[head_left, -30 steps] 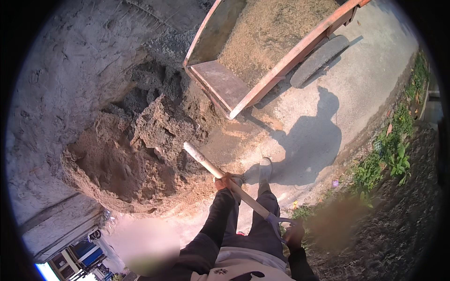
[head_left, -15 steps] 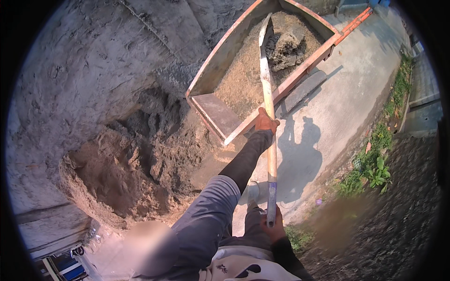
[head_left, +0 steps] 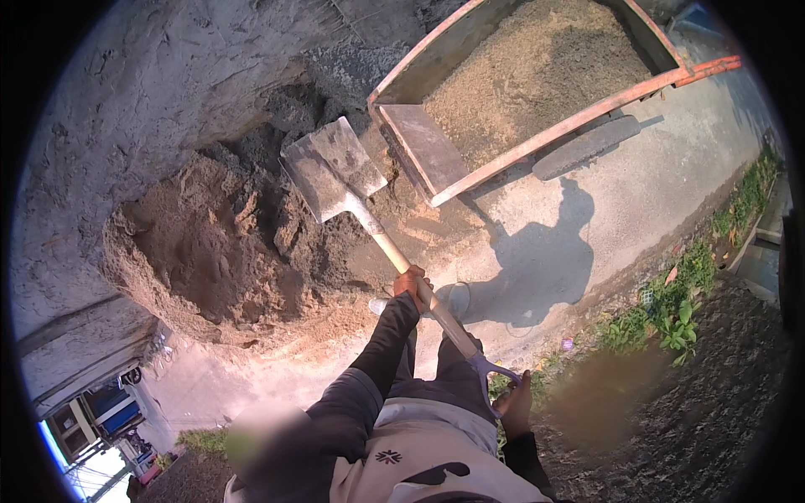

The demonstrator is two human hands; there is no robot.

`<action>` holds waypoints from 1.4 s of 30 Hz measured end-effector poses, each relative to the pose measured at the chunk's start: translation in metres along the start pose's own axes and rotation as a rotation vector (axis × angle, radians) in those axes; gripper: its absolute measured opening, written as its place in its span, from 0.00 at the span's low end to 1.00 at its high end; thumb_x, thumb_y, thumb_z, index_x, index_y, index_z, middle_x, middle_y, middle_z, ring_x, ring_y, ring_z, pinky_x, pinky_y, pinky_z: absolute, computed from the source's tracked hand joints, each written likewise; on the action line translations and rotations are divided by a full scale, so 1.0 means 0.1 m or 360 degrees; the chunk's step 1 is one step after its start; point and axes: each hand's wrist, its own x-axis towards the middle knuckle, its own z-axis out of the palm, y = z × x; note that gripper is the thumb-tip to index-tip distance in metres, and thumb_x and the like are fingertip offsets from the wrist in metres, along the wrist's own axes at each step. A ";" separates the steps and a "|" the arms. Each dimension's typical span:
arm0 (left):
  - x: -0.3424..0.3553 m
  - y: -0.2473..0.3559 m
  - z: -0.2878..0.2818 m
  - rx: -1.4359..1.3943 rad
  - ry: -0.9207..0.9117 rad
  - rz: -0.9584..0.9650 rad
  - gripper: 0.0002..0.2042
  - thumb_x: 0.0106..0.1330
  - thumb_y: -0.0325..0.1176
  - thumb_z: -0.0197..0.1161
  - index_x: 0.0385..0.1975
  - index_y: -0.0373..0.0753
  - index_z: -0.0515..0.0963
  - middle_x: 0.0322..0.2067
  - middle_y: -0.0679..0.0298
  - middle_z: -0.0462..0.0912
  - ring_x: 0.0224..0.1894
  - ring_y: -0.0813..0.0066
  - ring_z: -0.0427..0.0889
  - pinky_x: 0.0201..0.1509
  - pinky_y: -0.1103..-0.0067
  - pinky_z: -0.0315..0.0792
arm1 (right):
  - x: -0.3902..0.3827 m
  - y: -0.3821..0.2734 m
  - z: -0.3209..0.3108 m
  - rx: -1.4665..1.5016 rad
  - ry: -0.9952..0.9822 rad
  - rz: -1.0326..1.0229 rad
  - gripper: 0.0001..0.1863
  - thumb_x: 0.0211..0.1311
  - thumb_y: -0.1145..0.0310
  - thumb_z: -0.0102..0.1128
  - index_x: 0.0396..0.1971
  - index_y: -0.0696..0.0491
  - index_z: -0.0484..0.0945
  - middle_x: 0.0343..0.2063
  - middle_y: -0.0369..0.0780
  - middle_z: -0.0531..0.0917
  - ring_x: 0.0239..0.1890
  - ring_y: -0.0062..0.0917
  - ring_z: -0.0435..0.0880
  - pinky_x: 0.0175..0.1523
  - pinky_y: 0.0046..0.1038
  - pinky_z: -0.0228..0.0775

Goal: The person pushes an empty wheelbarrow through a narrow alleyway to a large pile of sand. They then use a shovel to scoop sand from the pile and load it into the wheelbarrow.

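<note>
I hold a square-bladed shovel [head_left: 375, 228] across my front. My left hand [head_left: 412, 287] is closed round the middle of its wooden shaft. At the near end, my right hand [head_left: 515, 404] grips the purple D-shaped handle. The flat metal blade, bare except for grey smears, hangs over a heap of damp sand [head_left: 214, 247] at the left. Beyond the blade to the right stands a metal cart [head_left: 537, 149] with a rusty orange rim, partly filled with brownish sand [head_left: 545, 63].
A rough grey wall [head_left: 168, 109] rises behind the heap. The cart's wheel [head_left: 587, 147] rests on a concrete path [head_left: 662, 159], where my shadow falls. Green plants [head_left: 671, 310] line the path's right edge. Orange bars [head_left: 708, 70] stick out from the cart's far end.
The shovel has swung left from over the cart to above the heap. The dark clump seen at its blade is gone from it. My view has turned, and both hands keep hold.
</note>
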 end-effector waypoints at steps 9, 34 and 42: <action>0.53 -1.08 -1.39 -0.0390 0.0668 -0.0379 0.10 0.62 0.34 0.60 0.24 0.39 0.67 0.13 0.62 0.66 0.11 0.64 0.68 0.15 0.69 0.68 | -0.28 -0.21 0.40 -0.0649 0.0200 -0.0308 0.27 0.63 0.38 0.51 0.32 0.51 0.68 0.16 0.31 0.62 0.15 0.17 0.64 0.19 0.21 0.58; 2.91 -2.25 -2.91 -0.1069 0.0208 -0.0535 0.06 0.60 0.31 0.54 0.22 0.43 0.71 0.15 0.66 0.65 0.18 0.69 0.67 0.28 0.70 0.71 | 2.30 0.45 1.45 -0.1348 0.0064 -0.0953 0.18 0.65 0.58 0.59 0.21 0.54 0.72 0.08 0.32 0.67 0.05 0.15 0.64 0.09 0.20 0.54; 1.99 -2.19 -2.79 -0.0461 0.0559 -0.0608 0.06 0.57 0.28 0.58 0.22 0.43 0.67 0.15 0.64 0.66 0.18 0.66 0.70 0.24 0.70 0.72 | 2.05 0.52 0.36 -0.1030 0.0113 -0.0709 0.19 0.65 0.55 0.59 0.20 0.52 0.71 0.07 0.34 0.68 0.05 0.18 0.65 0.10 0.23 0.55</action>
